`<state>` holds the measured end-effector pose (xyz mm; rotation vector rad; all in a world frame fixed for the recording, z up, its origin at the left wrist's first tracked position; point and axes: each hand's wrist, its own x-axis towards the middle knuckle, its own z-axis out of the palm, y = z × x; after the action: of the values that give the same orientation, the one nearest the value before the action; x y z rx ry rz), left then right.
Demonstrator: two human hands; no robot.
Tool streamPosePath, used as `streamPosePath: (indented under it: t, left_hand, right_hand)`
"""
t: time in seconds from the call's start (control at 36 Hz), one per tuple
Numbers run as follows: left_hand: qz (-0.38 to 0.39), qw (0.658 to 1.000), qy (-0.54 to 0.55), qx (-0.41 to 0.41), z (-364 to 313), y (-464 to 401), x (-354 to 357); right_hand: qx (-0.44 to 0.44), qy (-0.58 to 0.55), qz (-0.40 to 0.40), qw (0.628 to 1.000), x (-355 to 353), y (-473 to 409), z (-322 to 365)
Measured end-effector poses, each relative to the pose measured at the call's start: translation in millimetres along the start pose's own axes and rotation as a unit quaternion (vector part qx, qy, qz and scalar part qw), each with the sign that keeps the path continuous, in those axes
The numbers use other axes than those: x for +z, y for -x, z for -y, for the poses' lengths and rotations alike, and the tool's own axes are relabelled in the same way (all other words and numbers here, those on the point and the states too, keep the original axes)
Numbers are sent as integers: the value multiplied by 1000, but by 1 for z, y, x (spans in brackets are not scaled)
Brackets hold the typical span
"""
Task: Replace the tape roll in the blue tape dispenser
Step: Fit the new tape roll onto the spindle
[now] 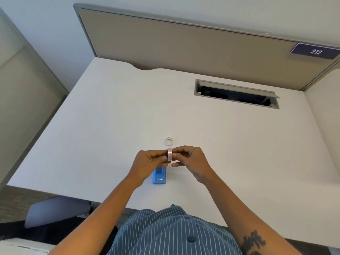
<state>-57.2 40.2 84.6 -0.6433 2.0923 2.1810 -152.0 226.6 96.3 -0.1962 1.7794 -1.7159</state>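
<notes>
I hold a small clear tape roll [169, 154] on edge between both hands, above the white desk [110, 116]. My left hand [149, 161] pinches its left face and my right hand [189, 159] pinches its right face with the fingertips. Just below my hands the blue tape dispenser [159, 176] lies on the desk, its far end hidden under my left hand. A second small ring, white and flat on the desk, is a tape roll or bare core [169, 141] just beyond my hands.
A grey cable hatch [237, 93] stands open in the desk at the back right. A beige partition [184, 46] with a "212" sign [315, 51] closes off the far edge. The desk's near edge runs just in front of my striped shirt.
</notes>
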Motion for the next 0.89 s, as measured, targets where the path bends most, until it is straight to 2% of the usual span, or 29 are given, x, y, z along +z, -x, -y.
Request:
streamPosePath:
  t: [0.28, 0.44, 0.69, 0.89]
  left_hand:
    - [-73, 988, -137, 19, 11, 0, -18]
    - [-75, 987, -143, 10, 17, -1, -24]
    - [-87, 961, -258, 54, 35, -8, -28]
    - [-81, 946, -305, 77, 45, -12, -27]
  right_hand:
    - [29, 51, -7, 998, 24, -13, -11]
    - [43, 82, -23, 995, 34, -19, -20]
    - [50, 139, -48, 988, 41, -23, -33]
    - [58, 171, -58, 982, 42, -20, -41]
